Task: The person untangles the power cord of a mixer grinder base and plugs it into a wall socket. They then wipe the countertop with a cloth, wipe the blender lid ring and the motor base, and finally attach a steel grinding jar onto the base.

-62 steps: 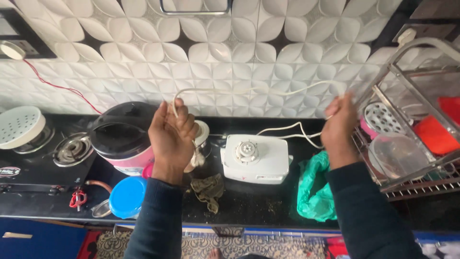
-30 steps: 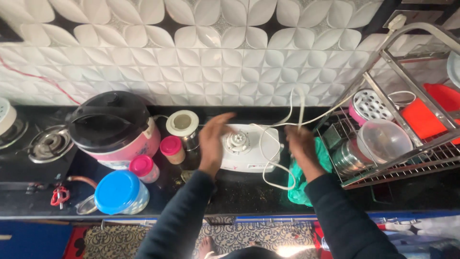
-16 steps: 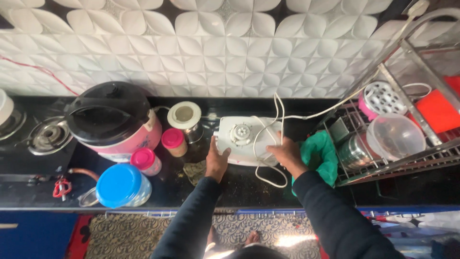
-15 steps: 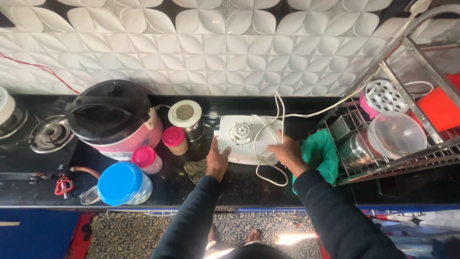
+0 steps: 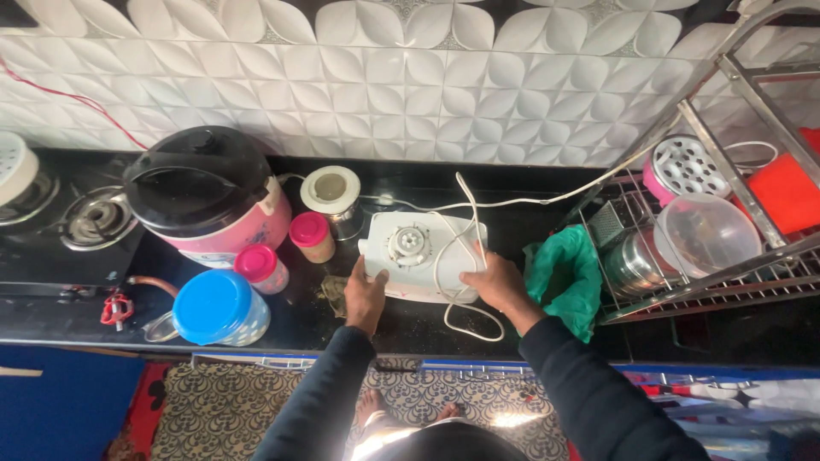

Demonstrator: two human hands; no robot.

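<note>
white mixer base (image 5: 418, 256), centre frame: looks rigid, heavy. left hand (image 5: 366, 297) and right hand (image 5: 495, 283) clasp its sides; loose cord (image 5: 457, 256) could snag.

I count one white mixer base (image 5: 418, 254) on the counter, with one white cord (image 5: 457, 248) looped over it. Two hands touch it: my left hand (image 5: 366, 296) and right hand (image 5: 495, 283). Left of the base I see one rice cooker (image 5: 205, 192), two pink-capped jars (image 5: 282, 252), one blue-lidded tub (image 5: 218, 309) and one steel jar (image 5: 333, 198). Right of it lies one green bag (image 5: 568, 275) and one wire rack (image 5: 726, 213).
</note>
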